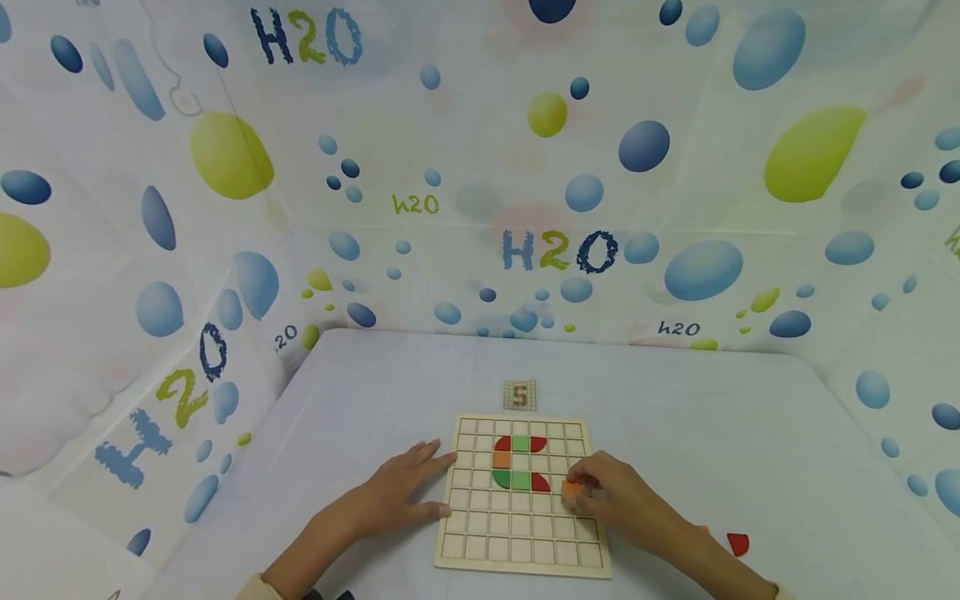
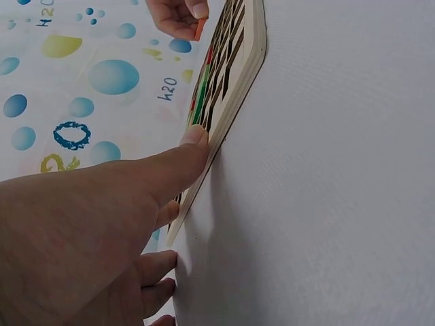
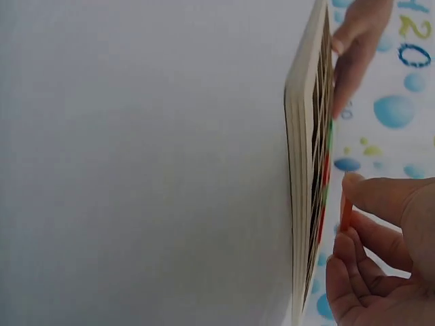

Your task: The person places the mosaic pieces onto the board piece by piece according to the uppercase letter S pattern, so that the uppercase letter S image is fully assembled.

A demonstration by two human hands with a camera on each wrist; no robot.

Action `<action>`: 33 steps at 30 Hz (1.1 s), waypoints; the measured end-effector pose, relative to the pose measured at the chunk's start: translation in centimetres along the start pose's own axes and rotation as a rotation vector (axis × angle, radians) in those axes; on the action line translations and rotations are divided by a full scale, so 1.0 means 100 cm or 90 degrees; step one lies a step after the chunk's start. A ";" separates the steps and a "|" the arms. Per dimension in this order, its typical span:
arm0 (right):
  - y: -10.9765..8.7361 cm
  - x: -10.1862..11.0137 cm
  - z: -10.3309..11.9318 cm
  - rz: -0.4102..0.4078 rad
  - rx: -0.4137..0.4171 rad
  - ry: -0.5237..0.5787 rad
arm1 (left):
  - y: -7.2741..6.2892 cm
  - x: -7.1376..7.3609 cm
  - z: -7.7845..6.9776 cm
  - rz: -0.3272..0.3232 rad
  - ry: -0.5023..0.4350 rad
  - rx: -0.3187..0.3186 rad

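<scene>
A wooden grid board [image 1: 480,546] lies on the table with red, green and orange tiles set in its upper middle cells. Between thumb and fingers, my right hand [image 1: 618,500] pinches an orange square tile [image 1: 572,493] above the board's right side. The right wrist view shows that orange tile [image 3: 346,212] edge-on, apart from the board. My left hand [image 1: 393,492] rests at the board's left edge, fingers spread and thumb touching the rim. In the left wrist view the left thumb [image 2: 197,139] lies against the board's edge [image 2: 255,47].
Behind the board lies a small pattern card [image 1: 520,395] showing an S-like figure on a grid. A red quarter-round tile [image 1: 738,544] sits on the table right of the right forearm, with a bit of orange [image 1: 703,528] beside the arm. A patterned curtain [image 1: 480,167] surrounds the table.
</scene>
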State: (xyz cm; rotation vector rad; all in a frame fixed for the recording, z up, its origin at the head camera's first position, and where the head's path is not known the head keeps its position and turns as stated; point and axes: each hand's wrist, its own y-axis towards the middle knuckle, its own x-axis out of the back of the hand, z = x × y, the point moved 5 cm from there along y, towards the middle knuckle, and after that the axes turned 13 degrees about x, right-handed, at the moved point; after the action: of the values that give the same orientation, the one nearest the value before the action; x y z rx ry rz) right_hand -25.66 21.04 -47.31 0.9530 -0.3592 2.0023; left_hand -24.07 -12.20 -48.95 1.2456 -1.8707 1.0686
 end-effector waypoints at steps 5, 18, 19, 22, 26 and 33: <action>0.007 -0.012 0.015 0.001 0.050 -0.002 | -0.001 0.002 -0.002 -0.001 -0.002 0.001; 0.016 -0.026 0.030 0.054 0.139 -0.071 | -0.001 0.002 -0.003 -0.002 -0.002 0.002; 0.016 -0.025 0.030 0.057 0.138 -0.071 | -0.001 0.002 -0.003 -0.002 -0.003 0.002; 0.016 -0.024 0.033 0.060 0.137 -0.069 | -0.001 0.002 -0.003 -0.001 -0.006 0.003; 0.015 -0.024 0.035 0.062 0.149 -0.064 | -0.001 0.001 -0.002 0.000 -0.004 0.002; 0.015 -0.023 0.037 0.061 0.164 -0.066 | -0.001 0.001 -0.002 -0.001 -0.002 0.002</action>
State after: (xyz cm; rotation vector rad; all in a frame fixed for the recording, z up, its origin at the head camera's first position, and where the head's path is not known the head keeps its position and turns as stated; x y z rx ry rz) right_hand -24.26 16.77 -46.45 1.2239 -0.2100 2.1267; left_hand -24.03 -12.07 -48.72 1.2502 -1.8711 1.0694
